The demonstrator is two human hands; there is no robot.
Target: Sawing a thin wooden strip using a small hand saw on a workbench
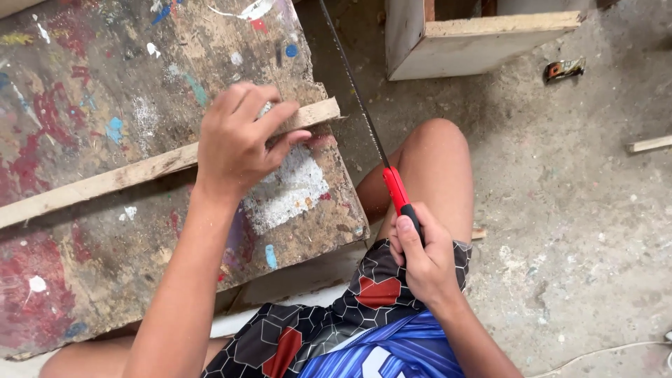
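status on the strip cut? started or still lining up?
Done: wooden strip lies across the paint-spattered bench, its end past the edge. In hand: left hand presses the strip down; right hand grips the red-handled saw, blade just beyond the strip's end. Left: no kerf shows, so the cut looks unstarted.

Your saw [364, 119] had a thin metal blade and glossy red plastic handle; your strip [140, 171] was pale, rough wood on a paint-spattered board [105, 91].
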